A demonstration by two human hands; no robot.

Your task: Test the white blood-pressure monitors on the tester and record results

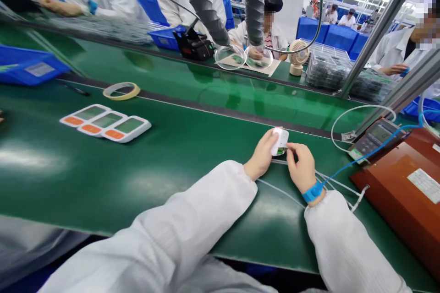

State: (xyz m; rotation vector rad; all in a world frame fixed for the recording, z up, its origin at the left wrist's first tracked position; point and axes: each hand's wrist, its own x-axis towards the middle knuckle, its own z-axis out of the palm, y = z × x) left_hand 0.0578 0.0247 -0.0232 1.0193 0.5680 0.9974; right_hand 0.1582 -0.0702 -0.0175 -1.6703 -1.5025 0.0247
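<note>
My left hand [261, 155] is closed around a small white plastic device [281, 139], tilted up above the green bench. A green patch shows in an opening at the device's lower edge. At that opening the thumb and forefinger of my right hand [301, 165] are pinched together; what they hold, if anything, is too small to make out. A blue wrist strap [312, 192] circles my right wrist, its blue cord running off to the right. Three white devices with grey screens and orange buttons [106, 122] lie side by side on the bench to the left.
A roll of yellowish tape [121, 91] and a blue bin [30, 66] are at the left. To the right stand a meter [377, 137] and a brown-red box [402, 183] with pale tubes. Beyond the belt are a small fan [298, 57], stacked clear trays [326, 71] and several co-workers.
</note>
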